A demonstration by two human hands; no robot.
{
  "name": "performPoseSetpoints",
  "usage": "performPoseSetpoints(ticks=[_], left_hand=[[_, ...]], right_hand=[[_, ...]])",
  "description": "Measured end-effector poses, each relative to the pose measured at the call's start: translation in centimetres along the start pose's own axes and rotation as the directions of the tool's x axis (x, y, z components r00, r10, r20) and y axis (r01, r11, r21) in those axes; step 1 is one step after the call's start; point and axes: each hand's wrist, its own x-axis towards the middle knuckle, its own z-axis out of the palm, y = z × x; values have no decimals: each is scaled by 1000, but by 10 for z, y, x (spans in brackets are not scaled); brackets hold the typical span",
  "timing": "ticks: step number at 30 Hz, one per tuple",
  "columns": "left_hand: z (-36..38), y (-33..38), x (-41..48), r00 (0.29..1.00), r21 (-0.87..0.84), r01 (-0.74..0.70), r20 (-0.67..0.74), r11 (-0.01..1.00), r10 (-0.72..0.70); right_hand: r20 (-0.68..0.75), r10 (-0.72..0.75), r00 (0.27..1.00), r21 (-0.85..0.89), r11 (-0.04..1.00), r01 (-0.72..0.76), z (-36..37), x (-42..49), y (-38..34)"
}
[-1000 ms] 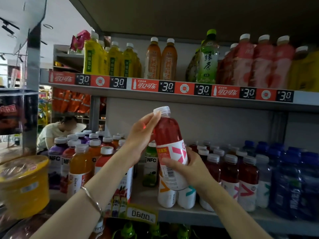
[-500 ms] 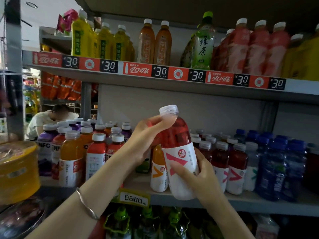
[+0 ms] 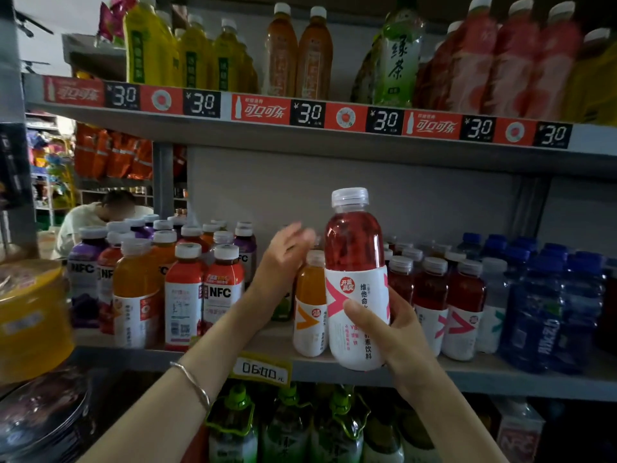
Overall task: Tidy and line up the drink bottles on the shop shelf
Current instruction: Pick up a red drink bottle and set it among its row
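Found red bottle (image 3: 354, 255) upright at front edge of middle shelf (image 3: 500, 379), clear cap on, white label facing camera. Couldn't tell whether its base sat on the shelf or hung just clear. Saw right hand (image 3: 397, 332) wrapped round its lower label from the right, thumb across the front, fingers curled behind: firm grasp on red bottle. Saw left hand (image 3: 283, 259) just left of red bottle, level with its upper half, fingers (image 3: 297, 232) straight and released, holding nothing. Motion-blurred, so couldn't confirm contact with anything. Noted thin bracelet (image 3: 193, 384) on that wrist, lower left of red bottle.

Spotted orange bottle (image 3: 310, 295) standing on the shelf directly left of red bottle, partly hidden behind it, between it and left hand. Logged rows of dark red bottles (image 3: 464, 295) upright just right of red bottle, then blue bottles (image 3: 547, 295) further right. Logged NFC bottles (image 3: 220, 289) well left of red bottle: white caps, mixed orange, red and purple. Read price tag (image 3: 260, 370) on shelf lip, below left of red bottle. Saw green-capped bottles (image 3: 287, 426) one level below red bottle. Saw price strip (image 3: 307, 113) on the shelf above it, with yellow, orange and pink bottles plus a green tea bottle (image 3: 400, 55) up there. Noted yellow tub (image 3: 30, 319) far left of red bottle.
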Motion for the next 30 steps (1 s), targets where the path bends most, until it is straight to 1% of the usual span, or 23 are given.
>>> performPoseSetpoints(ticks=[1, 2, 5, 6, 8, 11, 13, 16, 20, 22, 25, 29, 30], left_hand=[[-1, -15, 0, 1000, 99, 7, -31, 995, -4], [-1, -31, -1, 999, 163, 33, -23, 986, -30], [-1, -84, 2, 982, 273, 121, 109, 954, -156], [-2, -101, 6, 977, 325, 128, 123, 937, -176], [-2, -120, 12, 972, 428, 125, 126, 895, -196], [1, -131, 22, 973, 504, 126, 106, 855, -206], [2, -136, 32, 972, 509, 157, 73, 847, -224], [2, -145, 50, 972, 448, 197, 24, 872, -232], [8, -153, 64, 967, 414, 244, -42, 877, -250], [12, -155, 69, 970, 382, 243, -73, 892, -233], [18, -159, 71, 979, 360, 201, -96, 911, -178], [19, -161, 61, 972, 345, 225, -142, 911, -187], [20, -161, 58, 971, 416, 211, -197, 884, -138]], right_hand=[[5, 2, 1000, -14, 1000, -2, -3, 2, 2], [6, 8, 1000, -28, 1000, -8, -6, 5, 6], [-34, 49, 998, -29, 998, -50, -17, 13, 17], [-49, 65, 997, -25, 997, -67, -22, 16, 22], [-58, 91, 994, -32, 995, -93, -31, 22, 29], [-45, 97, 994, -54, 994, -99, -42, 28, 37], [-53, 104, 993, -52, 993, -107, -48, 34, 44], [-46, 102, 994, -30, 994, -103, -56, 39, 51], [-38, 108, 993, -13, 994, -109, -64, 42, 56], [-42, 108, 993, -13, 994, -109, -66, 42, 58], [-36, 99, 994, -7, 995, -99, -68, 39, 59], [-65, 106, 992, 22, 994, -104, -71, 35, 59], [-73, 106, 992, 21, 994, -105, -73, 35, 59]])
